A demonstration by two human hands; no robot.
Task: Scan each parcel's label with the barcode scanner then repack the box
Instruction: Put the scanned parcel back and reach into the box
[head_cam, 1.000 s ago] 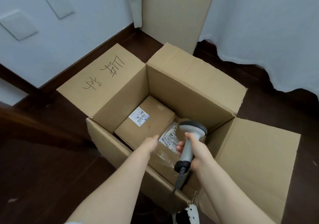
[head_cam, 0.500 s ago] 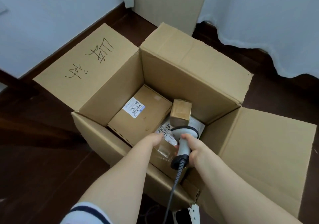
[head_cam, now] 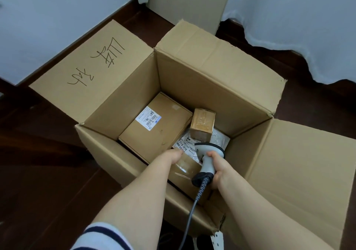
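Dark wood floor, white walls; open cardboard box at frame centre. Inside: large parcel at left, small taped parcel behind, bagged parcel's label centre. Right hand grips barcode scanner, head just above that label. Left hand on the bag; grip not discernible. Risk: glossy, crinkled film could cause a misread; cable may snag the box edge.

Readable markings, open carton
White label on bagged parcel: "57-6-3616", other print illegible. Barcode label on large brown parcel: print too small to read. Left flap: 2 groups of handwritten black characters, undeciphered.
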